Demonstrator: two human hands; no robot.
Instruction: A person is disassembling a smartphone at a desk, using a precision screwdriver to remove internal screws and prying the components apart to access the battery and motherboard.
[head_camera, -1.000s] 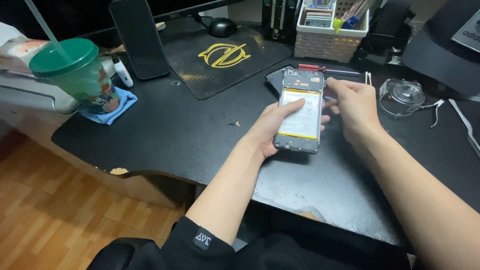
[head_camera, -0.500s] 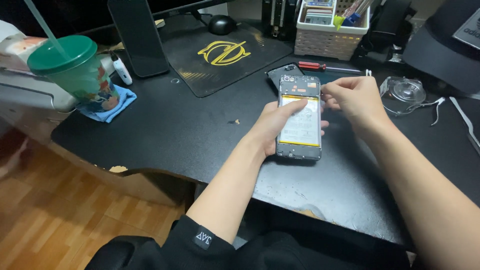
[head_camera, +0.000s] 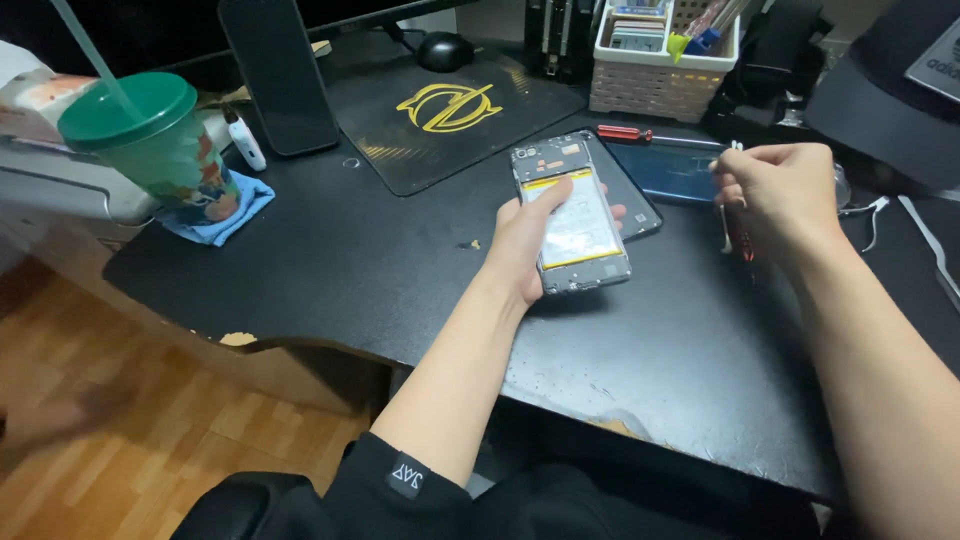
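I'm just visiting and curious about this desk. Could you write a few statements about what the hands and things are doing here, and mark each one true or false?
1. The left hand holds an opened phone with its white battery showing. True.
2. The right hand lies flat on the black desk. False: it is raised, fingers pinched on a thin metal tool that hangs down from them.
3. The green lidded cup with a straw stands on a blue cloth. True.
4. The black mouse pad with a yellow emblem is under the opened phone. False: the pad lies farther back on the desk, apart from it.
5. A red-handled screwdriver lies in front of the white woven basket. True.
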